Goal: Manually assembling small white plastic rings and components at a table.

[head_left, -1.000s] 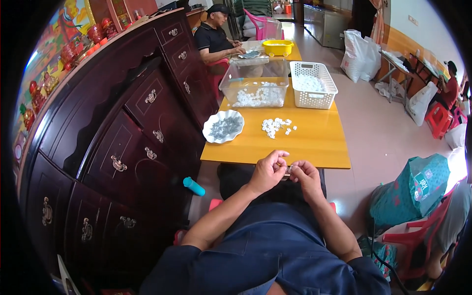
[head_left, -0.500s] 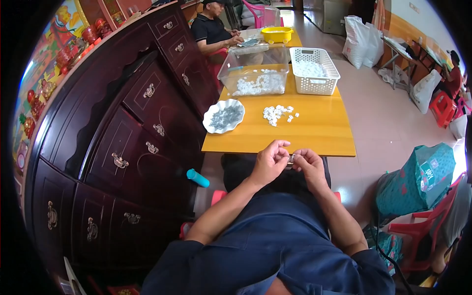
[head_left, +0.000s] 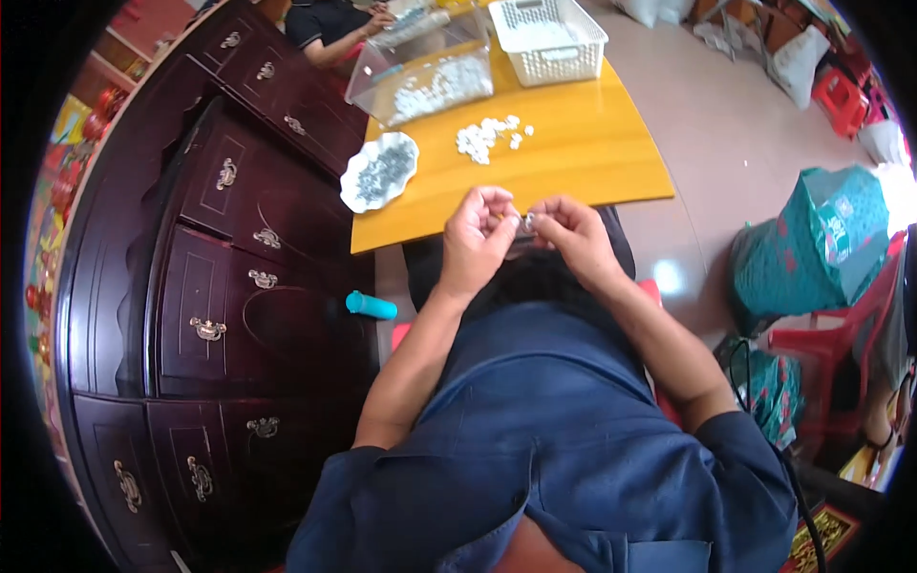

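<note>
My left hand (head_left: 477, 241) and my right hand (head_left: 577, 239) meet over my lap, just off the near edge of the yellow table (head_left: 554, 176). Both are closed in a pinch, thumbs toward each other, on a small white plastic piece (head_left: 528, 221). Fingers cover most of it, so its exact kind does not show. Beyond my hands, a loose pile of similar white pieces (head_left: 478, 140) lies on the tabletop. To its left a scalloped white dish (head_left: 351, 196) holds many small grey pieces, too fine to make out.
Farther back stand a clear plastic bin (head_left: 368, 86) with white pieces and a white perforated basket (head_left: 559, 67). A person's hand (head_left: 379, 19) works beyond them. Dark wooden drawers (head_left: 191, 277) line the left; a turquoise bottle (head_left: 371, 306) is beside them. A teal bag (head_left: 802, 239) stands at right.
The view has tipped downward and turned a little, so the table sits higher in the picture. My hands remain pinched together around the small piece.
</note>
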A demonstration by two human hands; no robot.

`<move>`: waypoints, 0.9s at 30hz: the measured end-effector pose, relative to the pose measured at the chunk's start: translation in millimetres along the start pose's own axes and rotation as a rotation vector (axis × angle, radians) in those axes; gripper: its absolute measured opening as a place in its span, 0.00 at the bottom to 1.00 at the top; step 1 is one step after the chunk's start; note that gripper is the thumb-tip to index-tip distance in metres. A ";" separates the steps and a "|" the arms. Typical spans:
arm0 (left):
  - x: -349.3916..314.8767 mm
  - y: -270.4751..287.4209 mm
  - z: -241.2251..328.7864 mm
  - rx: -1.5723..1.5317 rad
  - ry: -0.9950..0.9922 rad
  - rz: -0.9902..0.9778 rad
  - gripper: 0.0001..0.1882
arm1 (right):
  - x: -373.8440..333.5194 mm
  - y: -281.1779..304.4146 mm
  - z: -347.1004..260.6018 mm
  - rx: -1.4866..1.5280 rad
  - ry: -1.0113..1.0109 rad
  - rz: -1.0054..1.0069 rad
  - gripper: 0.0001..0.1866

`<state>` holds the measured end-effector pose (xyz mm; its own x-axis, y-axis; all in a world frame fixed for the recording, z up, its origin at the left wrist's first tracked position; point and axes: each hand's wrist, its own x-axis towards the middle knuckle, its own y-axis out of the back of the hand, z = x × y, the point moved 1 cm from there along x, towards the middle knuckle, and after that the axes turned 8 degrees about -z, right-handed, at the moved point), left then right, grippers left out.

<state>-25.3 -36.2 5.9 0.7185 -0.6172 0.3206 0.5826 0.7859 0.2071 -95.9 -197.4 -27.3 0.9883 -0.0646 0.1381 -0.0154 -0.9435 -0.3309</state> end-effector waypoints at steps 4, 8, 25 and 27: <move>4.9 -4.1 -1.5 0.015 0.005 -0.025 0.14 | 0.0 4.4 0.7 0.051 0.010 -0.006 0.07; 3.6 -8.2 1.3 0.009 0.000 -0.004 0.13 | -0.7 6.1 4.2 0.079 0.022 -0.009 0.07; -0.1 -10.9 5.4 0.062 0.040 0.010 0.14 | -1.8 0.6 9.9 0.017 0.084 0.034 0.04; 0.8 -11.5 6.0 0.054 0.037 0.015 0.14 | -0.9 0.5 12.6 0.040 0.081 0.047 0.04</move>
<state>-33.7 -45.5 9.3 0.7410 -0.6055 0.2903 0.5511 0.7954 0.2522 -94.8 -193.7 -39.4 0.9711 -0.1357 0.1962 -0.0534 -0.9252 -0.3757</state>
